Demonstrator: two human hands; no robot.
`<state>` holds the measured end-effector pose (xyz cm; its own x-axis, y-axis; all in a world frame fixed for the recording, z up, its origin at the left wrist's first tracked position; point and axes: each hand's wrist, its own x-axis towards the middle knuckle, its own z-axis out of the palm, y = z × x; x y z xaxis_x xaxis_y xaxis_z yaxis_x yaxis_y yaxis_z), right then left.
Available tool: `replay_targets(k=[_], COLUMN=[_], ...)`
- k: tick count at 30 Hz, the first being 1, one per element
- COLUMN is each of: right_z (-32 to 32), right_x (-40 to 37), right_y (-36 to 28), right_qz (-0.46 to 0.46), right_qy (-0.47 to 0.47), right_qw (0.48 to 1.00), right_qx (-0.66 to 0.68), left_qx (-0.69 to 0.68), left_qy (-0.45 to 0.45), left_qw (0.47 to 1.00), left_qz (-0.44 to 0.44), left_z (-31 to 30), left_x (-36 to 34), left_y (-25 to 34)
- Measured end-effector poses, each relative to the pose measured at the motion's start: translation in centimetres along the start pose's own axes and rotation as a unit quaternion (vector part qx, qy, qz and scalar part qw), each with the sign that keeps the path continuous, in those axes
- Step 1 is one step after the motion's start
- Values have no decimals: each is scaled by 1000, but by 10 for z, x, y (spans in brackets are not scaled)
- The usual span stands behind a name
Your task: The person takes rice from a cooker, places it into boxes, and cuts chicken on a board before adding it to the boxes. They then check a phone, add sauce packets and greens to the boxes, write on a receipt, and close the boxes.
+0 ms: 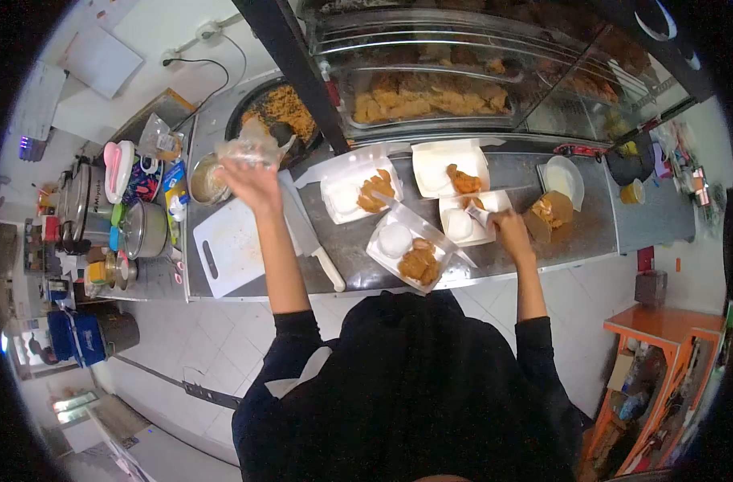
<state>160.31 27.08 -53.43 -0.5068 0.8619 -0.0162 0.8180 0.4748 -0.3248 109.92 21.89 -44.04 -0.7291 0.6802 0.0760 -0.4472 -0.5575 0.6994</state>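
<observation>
My left hand (252,183) is raised over the steel counter (358,269), gripping a crumpled clear plastic bag (254,147). My right hand (509,227) rests at the right edge of an open white foam box (465,225) with rice in it, fingers closed on a small white packet (480,214). Three more open foam boxes hold rice and fried chicken: one at the back left (357,191), one at the back (449,167), and one nearest me (407,251).
A large knife (312,239) lies beside a white cutting board (228,245). A glass display case (431,88) of fried chicken stands behind the counter, with a dark tray of fried food (282,108) to its left. Pots (140,229) crowd the left; a brown paper bag (553,210) sits at the right.
</observation>
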Motion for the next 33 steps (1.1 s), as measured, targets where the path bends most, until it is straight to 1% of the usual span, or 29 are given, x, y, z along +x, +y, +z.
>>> replay_targets(k=[2,4,6,7,9,10,11,12,13,14,15,16,18,20,22,25,27,28,31,33], right_z=[22,14,10,6,-8,-20,-38,-57,-90,-108,-118,-128,-139,-151,-151,-148,-136,-124,-32,15], right_x=[-8,-9,-14,-18,-21,-23,-27,-32,-37,-43,-46,-49,-47,-44,-42,-41,-34,-31,-19,-22], right_y=[12,9,8,7,4,-6,-21,-35,-61,-73,-83,-93,-112,-126,-131,-124,-99,-83,-24,7], right_qz=[29,29,53,46,29,36,45,53,91,137,131,124,1,-29,-50,-44,-40,-39,41,92], right_qy=[-7,7,23,39,76,81,83,70,59,45,57,69,145,158,171,142,103,81,101,57], right_qw=[998,993,987,982,968,955,939,909,876,864,847,830,771,761,742,777,886,928,941,949], right_qx=[49,112,150,182,238,284,331,407,470,482,511,540,620,629,646,612,450,362,319,298], left_qx=[29,68,122,202,211,220,230,265,298,296,293,305,311,312,313,326,329,340,354,346], left_qy=[-8,-29,-64,23,14,22,34,40,45,46,48,34,7,-29,-31,-28,-24,-24,-23,-17], left_qw=[999,995,980,952,953,962,966,963,953,951,949,947,948,949,949,945,944,940,935,938], left_qz=[-25,-73,-145,-227,-215,-162,-111,-36,39,72,106,95,60,31,19,15,16,16,5,-20], left_z=[13,19,-23,-45,-42,-24,1,20,36,45,51,58,57,48,47,45,38,31,12,2], left_x=[26,62,119,150,154,136,110,81,54,34,14,-6,-33,-44,-55,-69,-77,-80,-89,-95], left_y=[-15,-44,-90,-112,-119,-113,-94,-79,-68,-64,-61,-56,-60,-62,-61,-57,-54,-54,-57,-58])
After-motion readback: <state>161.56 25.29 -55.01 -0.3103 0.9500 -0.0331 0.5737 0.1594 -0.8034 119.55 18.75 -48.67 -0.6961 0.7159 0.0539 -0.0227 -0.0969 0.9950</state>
